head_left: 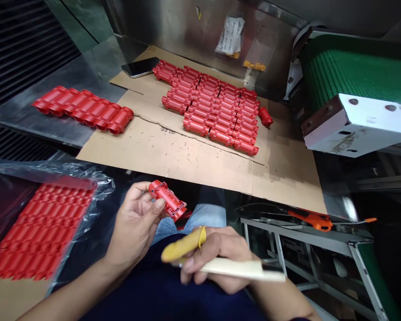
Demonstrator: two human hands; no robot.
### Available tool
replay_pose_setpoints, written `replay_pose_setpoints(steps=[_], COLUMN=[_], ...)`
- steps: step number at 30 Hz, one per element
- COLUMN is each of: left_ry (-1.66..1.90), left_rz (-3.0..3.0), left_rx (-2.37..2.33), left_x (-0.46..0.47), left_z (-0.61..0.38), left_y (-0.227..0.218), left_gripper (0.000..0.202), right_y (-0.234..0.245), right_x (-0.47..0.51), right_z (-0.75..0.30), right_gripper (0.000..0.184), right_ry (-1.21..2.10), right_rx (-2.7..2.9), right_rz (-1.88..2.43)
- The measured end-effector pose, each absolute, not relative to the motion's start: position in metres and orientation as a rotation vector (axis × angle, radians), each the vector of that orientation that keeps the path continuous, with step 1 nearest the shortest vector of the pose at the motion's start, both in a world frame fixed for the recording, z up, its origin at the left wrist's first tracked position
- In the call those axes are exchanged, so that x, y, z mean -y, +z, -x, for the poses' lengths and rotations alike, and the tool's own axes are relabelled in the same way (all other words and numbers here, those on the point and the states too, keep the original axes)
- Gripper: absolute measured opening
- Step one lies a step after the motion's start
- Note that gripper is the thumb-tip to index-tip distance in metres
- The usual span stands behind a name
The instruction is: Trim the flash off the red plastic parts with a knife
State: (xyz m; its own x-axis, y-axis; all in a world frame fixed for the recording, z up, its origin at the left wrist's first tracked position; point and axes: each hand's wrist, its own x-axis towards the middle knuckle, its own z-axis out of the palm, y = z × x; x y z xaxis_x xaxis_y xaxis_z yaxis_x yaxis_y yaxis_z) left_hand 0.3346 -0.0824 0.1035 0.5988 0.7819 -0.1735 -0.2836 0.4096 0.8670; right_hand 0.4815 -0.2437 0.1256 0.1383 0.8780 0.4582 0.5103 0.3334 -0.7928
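We see our left hand (135, 225) closed narrow around one red moulded plastic piece (167, 200). The thumb and fingers pinch it, and it is held up in the air above our lap, in front of the bench edge. Our right hand (217, 261) is blurred, but it is closed around a cream-coloured handle (240, 269) with a dark end. A yellow finger cover (182, 245) with a thin band is at this hand, but we cannot tell well how it sits. The two hands are near each other, not touching.

On a cardboard sheet (160, 154), on the steel bench (70, 80), many red pieces (214, 104) lie in close rows, and one loose red piece (265, 117) lies just beside the rows. To the left, a short red strip (83, 109) lies on the bare steel. So a large number of pieces is already laid out. Nearer to us, on our left side, a red moulded sheet (36, 232) lies in a clear plastic bag (70, 171), and it holds many more pieces, which seem joined together. Also we see a smartphone (139, 67) on the cardboard, a green conveyor belt (354, 71) on the right, and orange-handled scissors (310, 220) on a metal frame below.
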Motion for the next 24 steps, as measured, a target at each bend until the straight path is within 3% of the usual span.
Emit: replay_pose_setpoints(steps=[2, 5, 11, 20, 24], left_ry=[0.764, 0.783, 0.780, 0.790, 0.806], left_rz=[-0.928, -1.017, -1.239, -1.287, -1.294], left_rx=[-0.609, -0.572, -0.493, -0.476, -0.469], left_x=[0.083, 0.085, 0.091, 0.092, 0.093], left_z=[-0.333, -0.329, -0.324, -0.325, -0.326], left_y=[0.102, 0.097, 0.091, 0.094, 0.095], left_gripper=[0.027, 0.026, 0.026, 0.025, 0.024], right_y=[0.127, 0.125, 0.107, 0.104, 0.105], right_x=[0.242, 0.234, 0.216, 0.208, 0.210], right_z=[-0.479, -0.481, -0.477, -0.471, -0.470], right_gripper=[0.025, 0.008, 0.026, 0.033, 0.028], right_ry=[0.578, 0.496, 0.056, 0.003, 0.004], right_rx=[1.362, 1.160, 1.277, 1.304, 1.302], right_rz=[1.120, 1.183, 1.311, 1.269, 1.297])
